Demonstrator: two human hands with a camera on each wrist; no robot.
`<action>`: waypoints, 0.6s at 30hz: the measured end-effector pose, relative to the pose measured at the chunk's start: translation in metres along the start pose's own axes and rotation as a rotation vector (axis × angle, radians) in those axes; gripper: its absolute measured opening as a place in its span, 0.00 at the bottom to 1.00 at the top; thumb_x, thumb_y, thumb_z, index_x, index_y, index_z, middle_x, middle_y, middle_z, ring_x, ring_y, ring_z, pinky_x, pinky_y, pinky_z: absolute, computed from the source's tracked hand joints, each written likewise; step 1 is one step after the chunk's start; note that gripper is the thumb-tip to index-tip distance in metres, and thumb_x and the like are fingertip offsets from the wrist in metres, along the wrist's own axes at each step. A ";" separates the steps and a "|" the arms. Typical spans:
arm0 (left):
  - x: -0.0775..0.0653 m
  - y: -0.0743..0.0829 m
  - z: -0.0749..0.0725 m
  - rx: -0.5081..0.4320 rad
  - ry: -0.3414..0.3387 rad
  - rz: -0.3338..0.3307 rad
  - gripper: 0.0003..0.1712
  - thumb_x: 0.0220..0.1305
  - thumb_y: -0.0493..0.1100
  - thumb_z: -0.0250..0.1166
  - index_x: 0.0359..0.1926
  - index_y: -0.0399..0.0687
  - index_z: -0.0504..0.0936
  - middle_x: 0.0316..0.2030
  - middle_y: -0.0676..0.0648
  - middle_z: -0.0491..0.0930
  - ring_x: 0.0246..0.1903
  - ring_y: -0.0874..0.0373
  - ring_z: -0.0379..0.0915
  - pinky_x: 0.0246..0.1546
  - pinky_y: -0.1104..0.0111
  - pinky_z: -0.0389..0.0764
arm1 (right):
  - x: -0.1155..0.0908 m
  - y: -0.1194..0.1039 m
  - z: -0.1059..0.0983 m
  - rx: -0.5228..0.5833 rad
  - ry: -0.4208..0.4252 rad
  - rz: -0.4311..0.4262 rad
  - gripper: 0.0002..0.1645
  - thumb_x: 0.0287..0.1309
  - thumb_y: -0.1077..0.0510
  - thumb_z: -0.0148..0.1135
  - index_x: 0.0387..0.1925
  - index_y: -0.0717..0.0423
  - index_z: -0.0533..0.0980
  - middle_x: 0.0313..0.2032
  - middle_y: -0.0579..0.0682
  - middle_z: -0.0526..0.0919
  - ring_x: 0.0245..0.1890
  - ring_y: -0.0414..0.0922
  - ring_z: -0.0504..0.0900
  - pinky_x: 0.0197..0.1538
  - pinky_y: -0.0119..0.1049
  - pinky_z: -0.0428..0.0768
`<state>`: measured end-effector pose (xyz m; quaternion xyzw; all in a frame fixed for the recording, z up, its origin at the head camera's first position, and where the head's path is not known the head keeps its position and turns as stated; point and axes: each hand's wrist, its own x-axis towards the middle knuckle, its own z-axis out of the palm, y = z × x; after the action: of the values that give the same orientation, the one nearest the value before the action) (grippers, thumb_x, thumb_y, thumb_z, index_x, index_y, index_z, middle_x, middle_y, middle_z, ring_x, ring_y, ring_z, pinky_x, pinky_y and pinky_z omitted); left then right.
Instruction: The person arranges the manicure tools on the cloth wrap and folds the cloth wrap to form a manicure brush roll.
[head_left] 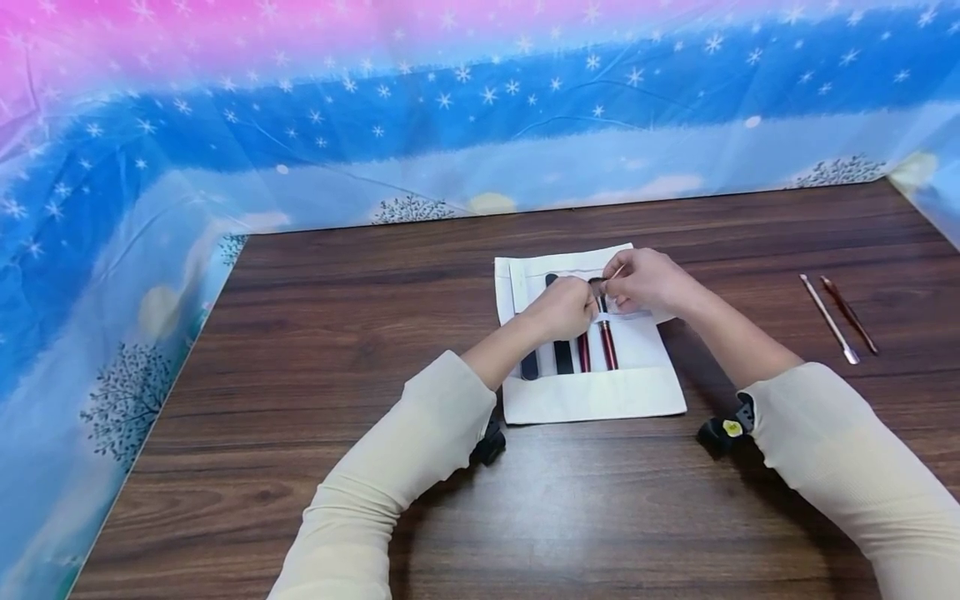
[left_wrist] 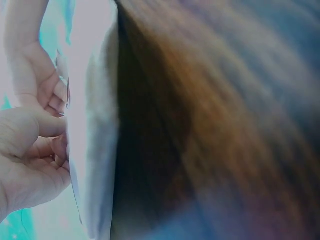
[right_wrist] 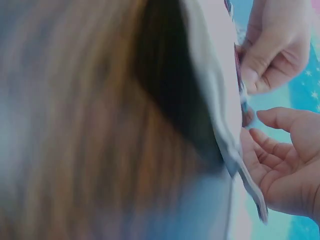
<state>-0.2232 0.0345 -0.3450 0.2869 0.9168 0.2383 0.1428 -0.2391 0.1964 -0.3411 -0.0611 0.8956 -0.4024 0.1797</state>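
A white cloth tool pouch lies unfolded on the table with slim tools slotted into it. Two black flat strips sit at its left, partly covered by my left hand. Beside them are two brushes with red handles, their lower ends tucked behind the pouch's bottom flap. My left hand pinches the white strap where it crosses the brushes; its fingertips are partly hidden. At the dark head of the right brush is my right hand, its thumb and fingers apart in the right wrist view.
On the wooden table, right of the pouch, lie a silver metal tool and a thin brown tool. A snowflake-patterned cloth hangs along the back and left edges. Wrist cameras are worn at both cuffs.
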 end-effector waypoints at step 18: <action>0.003 0.015 -0.004 0.036 0.064 0.029 0.25 0.65 0.34 0.49 0.09 0.49 0.62 0.10 0.53 0.57 0.11 0.63 0.56 0.19 0.74 0.63 | -0.077 0.089 -0.113 -0.220 0.401 0.120 0.29 0.64 0.45 0.48 0.50 0.68 0.70 0.36 0.65 0.78 0.25 0.45 0.79 0.30 0.42 0.77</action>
<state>-0.2202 0.0454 -0.3346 0.2951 0.9208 0.2327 0.1045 -0.2064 0.3541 -0.3173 0.0542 0.9538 -0.2950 0.0141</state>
